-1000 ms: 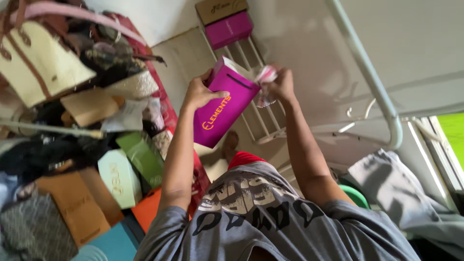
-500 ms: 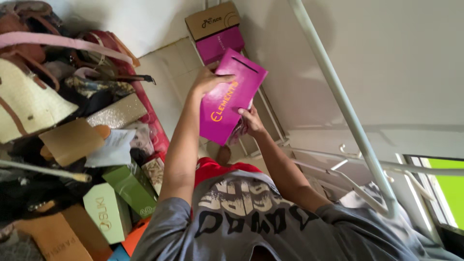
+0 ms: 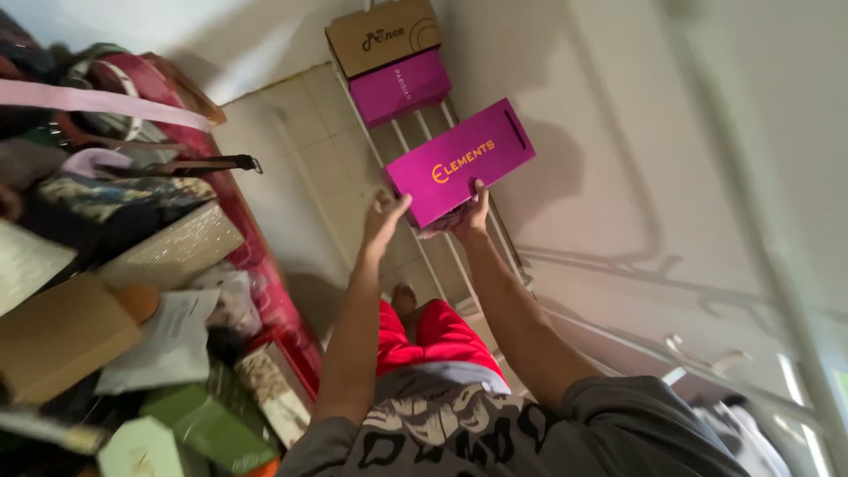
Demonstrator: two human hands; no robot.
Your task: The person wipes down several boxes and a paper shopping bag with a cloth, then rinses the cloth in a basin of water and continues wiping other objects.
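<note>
A magenta shoe box (image 3: pixel 459 162) with yellow lettering lies flat above the white slatted rack (image 3: pixel 415 141). My right hand (image 3: pixel 473 210) grips its near edge from below, with something crumpled and pale tucked under the fingers. My left hand (image 3: pixel 385 221) is just off the box's near left corner, fingers spread and holding nothing. Both forearms reach away from my grey printed shirt (image 3: pixel 459 433) and red shorts (image 3: pixel 433 336).
At the rack's far end sit a brown cardboard box (image 3: pixel 382 35) and a second magenta box (image 3: pixel 399 87). A heap of bags, straps and boxes (image 3: pixel 115 230) fills the left side, with green boxes (image 3: pixel 208 424) near me. A white wall (image 3: pixel 671 159) is on the right.
The box has turned from upright to flat and moved out over the rack. My left hand has come off it and opened. My right hand now holds its near edge.
</note>
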